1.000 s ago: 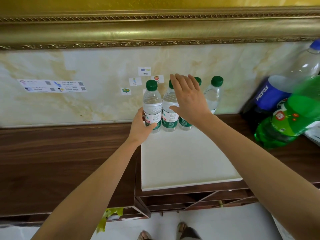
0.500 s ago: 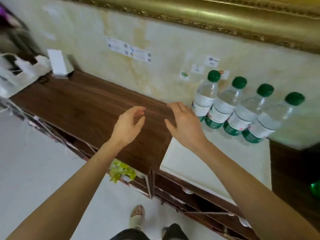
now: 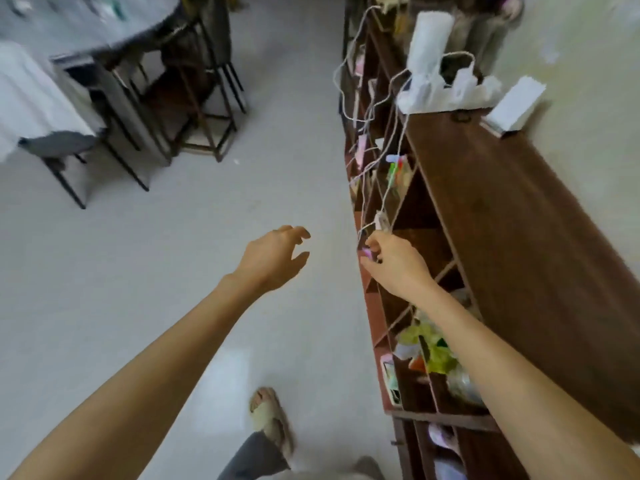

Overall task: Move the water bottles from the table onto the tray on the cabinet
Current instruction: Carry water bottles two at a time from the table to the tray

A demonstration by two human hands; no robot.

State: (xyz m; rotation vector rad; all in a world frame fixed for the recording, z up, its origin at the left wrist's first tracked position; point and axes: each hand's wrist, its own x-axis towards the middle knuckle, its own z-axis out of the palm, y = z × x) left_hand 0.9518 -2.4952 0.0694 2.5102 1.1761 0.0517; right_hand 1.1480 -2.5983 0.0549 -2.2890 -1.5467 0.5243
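Dark brown wood cabinet [image 3: 512, 244] runs along the pale wall; taken as the reference landmark. Both of the person's bare arms reach forward, no bottle in either. Left hand [image 3: 273, 259] hangs over the pale floor [image 3: 138, 271], clear of the cabinet's open front, fingers loosely curled and spread, grasping nothing. Right hand [image 3: 394, 263] is level with the cabinet's front edge, in front of the open shelf compartments, fingers relaxed and bent; nothing visibly held, though the fingertips overlap the white cables [image 3: 367, 109] trailing down the cabinet front and contact cannot be judged. At the far end of the cabinet top: a white box [image 3: 512, 105], a white paper bag [image 3: 446, 93], a white roll [image 3: 427, 36] standing behind the bag. Lower compartments near the right forearm hold crumpled green and clear plastic [image 3: 433, 348], blurred. Away from the cabinet, across the floor, a grey-covered surface [image 3: 86, 22] on dark metal legs, with a grey chair [image 3: 59, 147] beside it. Water bottles and tray: out of view, position cannot be told. One sandalled foot [image 3: 270, 417] on the floor beside the cabinet's near end.
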